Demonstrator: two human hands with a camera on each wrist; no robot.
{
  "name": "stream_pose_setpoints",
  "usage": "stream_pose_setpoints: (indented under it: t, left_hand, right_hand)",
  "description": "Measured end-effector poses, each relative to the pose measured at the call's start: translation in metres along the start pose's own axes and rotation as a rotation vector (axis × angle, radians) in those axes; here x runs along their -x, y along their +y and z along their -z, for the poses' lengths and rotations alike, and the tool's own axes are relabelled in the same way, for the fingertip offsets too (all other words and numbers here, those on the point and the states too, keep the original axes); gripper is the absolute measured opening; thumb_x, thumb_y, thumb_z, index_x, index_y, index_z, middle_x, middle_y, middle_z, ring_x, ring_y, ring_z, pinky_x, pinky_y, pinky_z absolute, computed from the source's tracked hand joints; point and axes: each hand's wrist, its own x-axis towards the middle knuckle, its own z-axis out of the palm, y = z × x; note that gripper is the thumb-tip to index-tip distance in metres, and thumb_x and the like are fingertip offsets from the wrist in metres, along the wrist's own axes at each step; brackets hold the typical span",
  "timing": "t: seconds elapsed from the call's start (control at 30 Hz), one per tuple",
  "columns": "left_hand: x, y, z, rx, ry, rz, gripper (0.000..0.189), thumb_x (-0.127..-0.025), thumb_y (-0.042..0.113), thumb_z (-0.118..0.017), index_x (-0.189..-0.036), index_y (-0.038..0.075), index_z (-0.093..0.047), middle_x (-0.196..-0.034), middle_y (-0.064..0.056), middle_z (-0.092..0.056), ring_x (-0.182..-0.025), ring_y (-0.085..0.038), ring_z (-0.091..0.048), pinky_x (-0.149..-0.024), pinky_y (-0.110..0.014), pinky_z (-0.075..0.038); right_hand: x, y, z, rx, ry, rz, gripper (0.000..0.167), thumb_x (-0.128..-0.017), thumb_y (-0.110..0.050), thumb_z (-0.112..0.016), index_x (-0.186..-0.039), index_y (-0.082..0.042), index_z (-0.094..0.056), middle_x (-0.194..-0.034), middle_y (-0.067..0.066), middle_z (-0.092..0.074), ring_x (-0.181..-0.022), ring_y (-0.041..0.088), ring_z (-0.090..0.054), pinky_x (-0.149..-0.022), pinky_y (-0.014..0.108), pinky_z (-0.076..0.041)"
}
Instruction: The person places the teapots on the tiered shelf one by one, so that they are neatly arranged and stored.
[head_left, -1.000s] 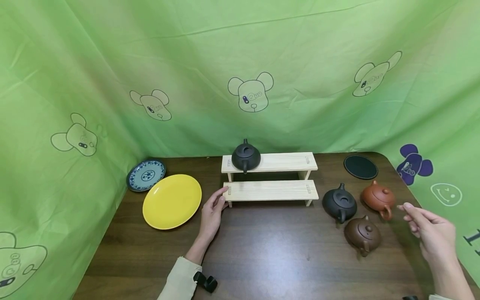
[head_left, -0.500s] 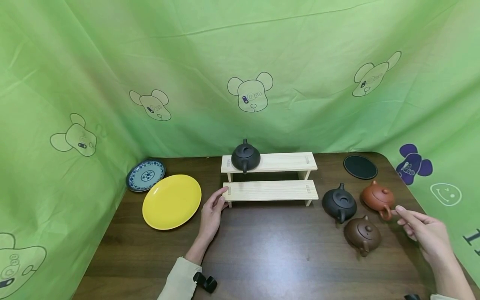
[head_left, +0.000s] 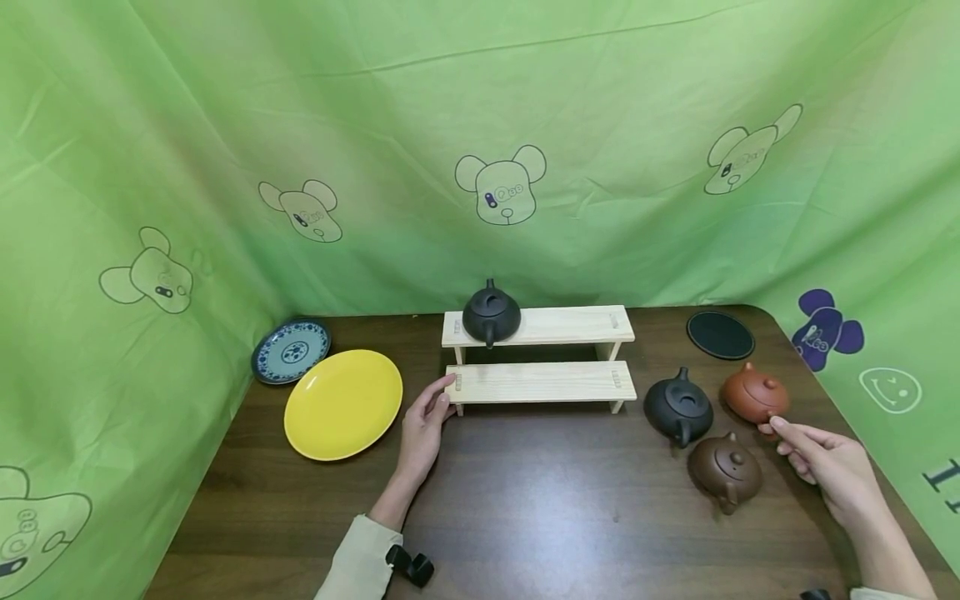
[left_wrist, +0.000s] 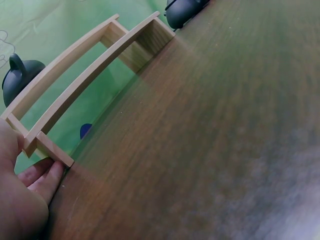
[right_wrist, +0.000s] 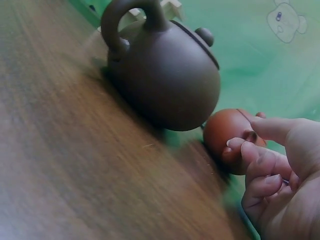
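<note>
My left hand (head_left: 423, 429) holds the left end of a two-tier wooden stand (head_left: 543, 382), with fingers at its end leg (left_wrist: 54, 150) in the left wrist view. A black teapot (head_left: 491, 312) sits on the left of the upper tier. At the right, my right hand (head_left: 828, 467) pinches the handle of a reddish-orange clay teapot (head_left: 753, 392); its fingers cover most of the handle. That teapot (right_wrist: 226, 131) still stands on the table. Close by are a second black teapot (head_left: 678, 407) and a dark brown teapot (head_left: 725, 471), which looms large in the right wrist view.
A yellow plate (head_left: 343, 406) and a blue patterned plate (head_left: 292, 351) lie at the left. Behind the right-hand teapots is a dark oval dish (head_left: 721, 335). Green printed cloth (head_left: 375, 167) hangs round the back and sides of the brown table (head_left: 540, 492).
My right hand has moved left to the reddish-orange teapot and taken its handle between thumb and fingers. The left hand and the stand have stayed put.
</note>
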Motion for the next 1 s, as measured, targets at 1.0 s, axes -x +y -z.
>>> stream_pose_setpoints:
  t: [1.0]
  left_hand:
    - [-0.002,0.000,0.001,0.033,-0.002,0.106,0.034,-0.116,0.020,-0.063,-0.148,0.021,-0.072,-0.156,0.000,-0.066,-0.140,-0.020,-0.064,-0.107,-0.031,-0.061]
  right_hand:
    - [-0.001,0.007,-0.007,-0.292,-0.020,0.075,0.041,-0.110,0.007,-0.060,-0.101,-0.016,-0.092,-0.092,-0.007,-0.085,-0.067,-0.005,-0.063,-0.051,0.011,-0.047]
